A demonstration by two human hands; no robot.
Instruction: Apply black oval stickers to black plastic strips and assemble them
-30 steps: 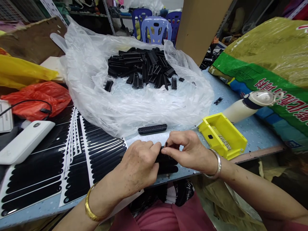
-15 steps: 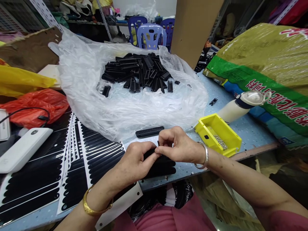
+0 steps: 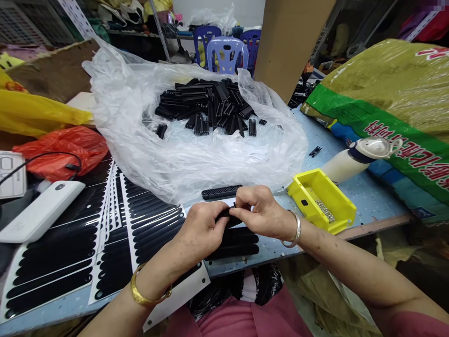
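Observation:
My left hand [image 3: 205, 224] is closed on a small black plastic piece [image 3: 226, 215], mostly covered by the fingers. The fingertips of my right hand [image 3: 257, 210] pinch the far end of the same piece, so both hands meet above the table. Below them lie several long black strips with rounded ends [image 3: 242, 243]. Just beyond my hands rests a black bar with a mesh-patterned face [image 3: 220, 192]. Sheets of black rounded strips on white backing [image 3: 154, 224] spread to the left of my left hand.
A heap of black plastic pieces [image 3: 210, 103] sits on crumpled clear plastic [image 3: 182, 168]. To the right are a yellow bin [image 3: 305, 187] holding small metal parts, a cream bottle [image 3: 343, 164] and a large sack [image 3: 386, 89]. A white device [image 3: 45, 208] and red bag [image 3: 70, 150] lie left.
The view has shifted slightly, so things sit a little further right. My left thumb and fingers have changed their grip, and more of the black piece shows between my hands.

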